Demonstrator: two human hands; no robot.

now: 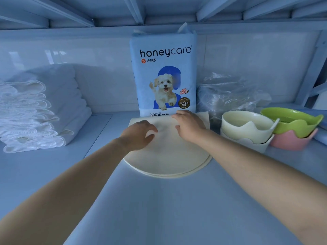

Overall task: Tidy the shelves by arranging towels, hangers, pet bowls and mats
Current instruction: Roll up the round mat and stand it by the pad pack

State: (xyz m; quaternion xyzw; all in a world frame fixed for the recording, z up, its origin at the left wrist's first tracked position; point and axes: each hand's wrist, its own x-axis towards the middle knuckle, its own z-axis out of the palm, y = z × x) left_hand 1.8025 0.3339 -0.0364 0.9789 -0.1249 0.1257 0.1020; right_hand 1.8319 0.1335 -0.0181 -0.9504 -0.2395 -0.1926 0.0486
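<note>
A stack of cream mats (169, 156) with a rounded front edge lies on the shelf in front of me. My left hand (139, 134) rests on the top mat with its fingers loosely curled. My right hand (189, 126) lies flat on the mat's far right part, fingers straight. Behind the mats a tall blue bag of pet training pads (163, 68) stands upright. To the right are stacked pet bowls: a cream bowl (247, 126) on a white one, and a green bowl (292, 121) on a pink bowl (292, 142). A pile of folded white towels (35, 112) sits at the left.
A crumpled clear plastic bag (228, 92) lies behind the bowls against the white back wall. The shelf board (159, 200) stretches toward me. The underside of the upper shelf (159, 9) hangs low overhead. A metal upright (311, 71) stands at the right.
</note>
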